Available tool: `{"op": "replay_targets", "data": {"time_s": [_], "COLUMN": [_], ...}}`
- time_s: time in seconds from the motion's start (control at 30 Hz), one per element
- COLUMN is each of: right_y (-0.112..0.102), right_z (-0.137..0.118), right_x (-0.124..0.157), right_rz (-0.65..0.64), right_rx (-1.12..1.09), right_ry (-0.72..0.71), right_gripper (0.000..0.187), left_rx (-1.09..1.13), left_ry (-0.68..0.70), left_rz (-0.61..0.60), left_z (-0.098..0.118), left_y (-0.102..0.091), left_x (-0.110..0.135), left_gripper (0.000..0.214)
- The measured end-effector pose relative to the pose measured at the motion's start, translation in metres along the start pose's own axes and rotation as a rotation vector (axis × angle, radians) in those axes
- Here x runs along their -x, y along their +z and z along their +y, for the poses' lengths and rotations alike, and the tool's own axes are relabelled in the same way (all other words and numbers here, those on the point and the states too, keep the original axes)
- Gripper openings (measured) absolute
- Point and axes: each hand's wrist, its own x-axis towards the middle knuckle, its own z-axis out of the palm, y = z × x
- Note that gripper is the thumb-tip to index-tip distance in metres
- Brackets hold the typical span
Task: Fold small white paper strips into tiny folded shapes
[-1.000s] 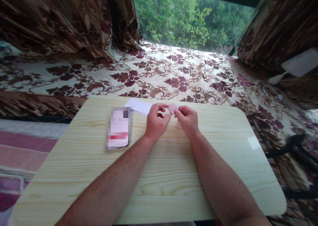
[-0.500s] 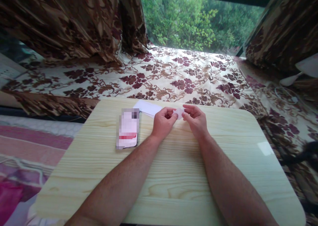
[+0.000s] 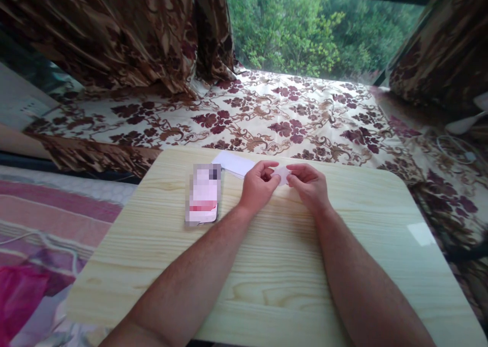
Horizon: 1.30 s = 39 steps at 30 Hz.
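Note:
A small piece of white paper (image 3: 282,175) is pinched between my two hands, over the far part of the table. My left hand (image 3: 260,186) grips its left side with thumb and fingers. On its right side my right hand (image 3: 310,184) closes thumb and fingertips on the edge. The paper looks folded, but its exact shape is too small to make out. Behind my left hand lie some white paper sheets (image 3: 234,163), partly hidden by that hand. A phone (image 3: 204,192), blurred by pixel blocks, rests on the table left of my left wrist.
The pale wood-grain table (image 3: 274,286) has rounded corners. Beyond it, a floral cloth (image 3: 259,118) covers a window ledge, with brown curtains (image 3: 152,36) at the sides. A white lamp and cable (image 3: 453,146) are at the right. Striped bedding (image 3: 57,209) lies at the left.
The whole view has shifted, so the table and hands appear slightly further right. My hands keep hold of the paper, and my right index finger has bent in closer to it.

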Motion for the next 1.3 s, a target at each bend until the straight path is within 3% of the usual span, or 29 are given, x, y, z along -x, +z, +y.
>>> {"op": "replay_targets", "data": {"time_s": [0.1, 0.67, 1.3], "right_y": [0.0000, 0.0035, 0.0036], "right_z": [-0.0003, 0.0001, -0.0002], "right_x": [-0.0002, 0.0019, 0.0035], "right_rz": [-0.004, -0.048, -0.025], "right_rx": [0.015, -0.006, 0.038], "right_ry": [-0.009, 0.044, 0.017], "right_gripper": [0.023, 0.009, 0.010], "left_rx": [-0.003, 0.006, 0.038], "left_ry": [0.015, -0.045, -0.079], "left_rz": [0.004, 0.036, 0.056], "left_z": [0.0013, 0.0035, 0.0039], "left_y": [0.0003, 0.0021, 0.0030], "left_x": [0.0005, 0.0019, -0.0003], "left_gripper": [0.036, 0.017, 0.013]}}
